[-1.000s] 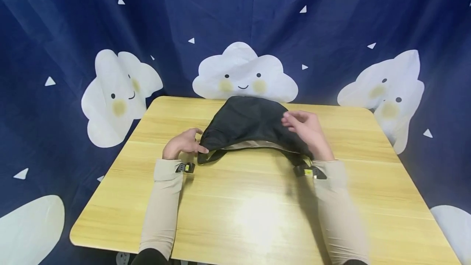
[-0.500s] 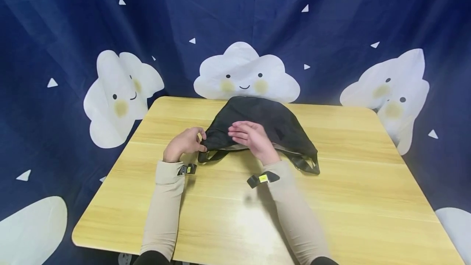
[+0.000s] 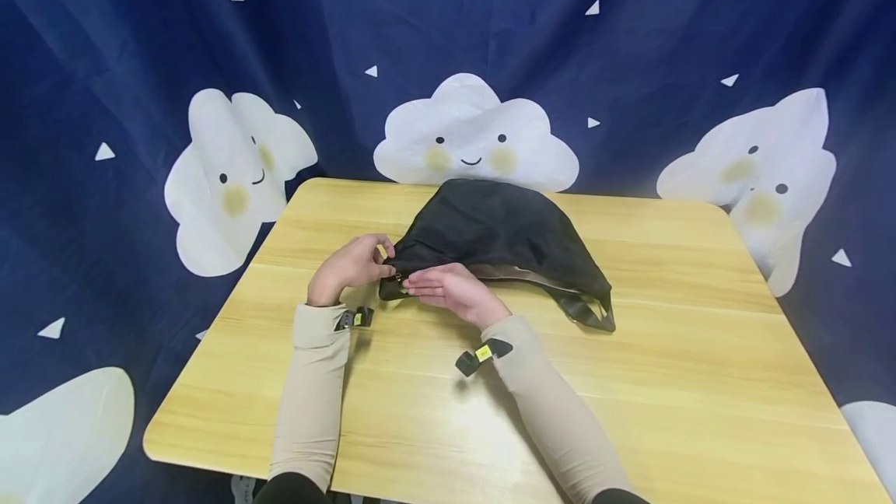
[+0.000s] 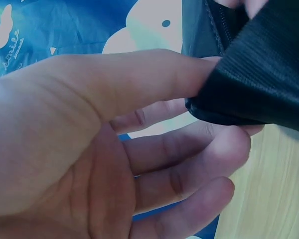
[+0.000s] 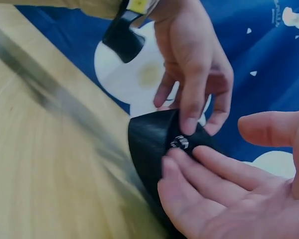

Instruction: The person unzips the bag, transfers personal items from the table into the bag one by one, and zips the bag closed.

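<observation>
A black fabric bag (image 3: 504, 224) lies on the table, its long zip opening facing me and showing a light lining. At its left corner my left hand (image 3: 348, 267) pinches the fabric between thumb and fingers; in the left wrist view the thumb (image 4: 139, 82) presses on the black edge. My right hand (image 3: 455, 292) reaches across to that same corner. Its fingers are fairly straight with the thumb held apart, and the fingertips touch the bag beside a small metal zip pull (image 5: 180, 143). Whether they grip the pull cannot be told.
The light wooden table (image 3: 665, 379) has rounded corners. A dark blue curtain (image 3: 336, 14) with white clouds hangs close behind it. The bag's black strap (image 3: 591, 317) lies at the right corner.
My right hand has moved left from the bag's right side, across its front, to the left corner. My left hand has stayed at that corner, now pinching it.
</observation>
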A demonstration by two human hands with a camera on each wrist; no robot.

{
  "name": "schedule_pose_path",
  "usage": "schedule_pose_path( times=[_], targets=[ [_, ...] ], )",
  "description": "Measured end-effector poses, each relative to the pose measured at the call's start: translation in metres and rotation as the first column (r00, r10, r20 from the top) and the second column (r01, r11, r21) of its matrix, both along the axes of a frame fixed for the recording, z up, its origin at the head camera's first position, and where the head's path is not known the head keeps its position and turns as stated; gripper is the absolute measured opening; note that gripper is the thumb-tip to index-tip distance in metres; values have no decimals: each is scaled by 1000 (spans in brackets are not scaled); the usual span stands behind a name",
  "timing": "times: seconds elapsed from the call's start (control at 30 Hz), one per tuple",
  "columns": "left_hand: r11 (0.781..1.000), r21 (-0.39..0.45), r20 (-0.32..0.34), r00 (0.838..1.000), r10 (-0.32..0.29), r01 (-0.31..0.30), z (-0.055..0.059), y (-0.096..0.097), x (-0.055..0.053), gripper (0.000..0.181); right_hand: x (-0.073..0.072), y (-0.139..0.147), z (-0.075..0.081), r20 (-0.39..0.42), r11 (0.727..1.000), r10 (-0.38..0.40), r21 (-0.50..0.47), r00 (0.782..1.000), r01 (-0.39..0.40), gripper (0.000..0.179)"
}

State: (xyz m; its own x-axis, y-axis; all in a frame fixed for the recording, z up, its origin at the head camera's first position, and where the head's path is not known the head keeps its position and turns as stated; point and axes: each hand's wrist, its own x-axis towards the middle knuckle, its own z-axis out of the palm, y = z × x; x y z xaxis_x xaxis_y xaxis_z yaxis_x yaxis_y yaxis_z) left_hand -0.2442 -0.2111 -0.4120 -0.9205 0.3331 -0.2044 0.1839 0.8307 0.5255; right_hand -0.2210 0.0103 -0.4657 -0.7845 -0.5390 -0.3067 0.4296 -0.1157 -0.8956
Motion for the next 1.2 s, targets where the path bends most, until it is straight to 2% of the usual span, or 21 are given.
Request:
schedule_pose_path(
  times=[0.17, 0.27, 0.37, 0.47, 0.53, 0.63, 0.83, 0.97, 1.2],
  targets=[
    [1000, 3, -8, 1000, -4, 4, 2, 1, 1, 28, 1, -6, -10, 36, 1000, -2, -28, 999, 3, 39],
    [1000, 3, -6, 1000, -10, 10, 2, 1, 2, 27, 2, -10, -17, 111, 995, -30, -91, 993, 40, 41],
    [1000, 2, 2, 1000, -13, 13, 2, 2, 3, 27, 3, -14, -26, 203, 976, -62, -191, 977, 102, 37],
    [1000, 1, 4, 1000, -19, 19, 1, 2, 3, 27, 5, -19, -33, 273, 947, -60, -287, 960, 141, 27],
    [1000, 0, 1, 1000, -24, 24, 0, 2, 2, 27, 7, -21, -35, 293, 932, -40, -334, 955, 142, 23],
    [1000, -2, -1, 1000, -22, 22, 0, 2, 2, 27, 8, -24, -37, 281, 924, -20, -363, 960, 125, 25],
    [1000, 3, 19, 1000, -24, 24, 1, 1, 2, 31, 10, -25, -37, 286, 929, -58, -335, 956, 156, 23],
    [1000, -11, 38, 999, -16, 17, 2, 0, 2, 33, 11, -26, -39, 303, 932, -113, -298, 946, 206, 22],
    [1000, -6, 55, 998, -7, 7, 0, -1, 1, 37, 14, -32, -40, 330, 917, -213, -258, 919, 305, 20]
  ],
)
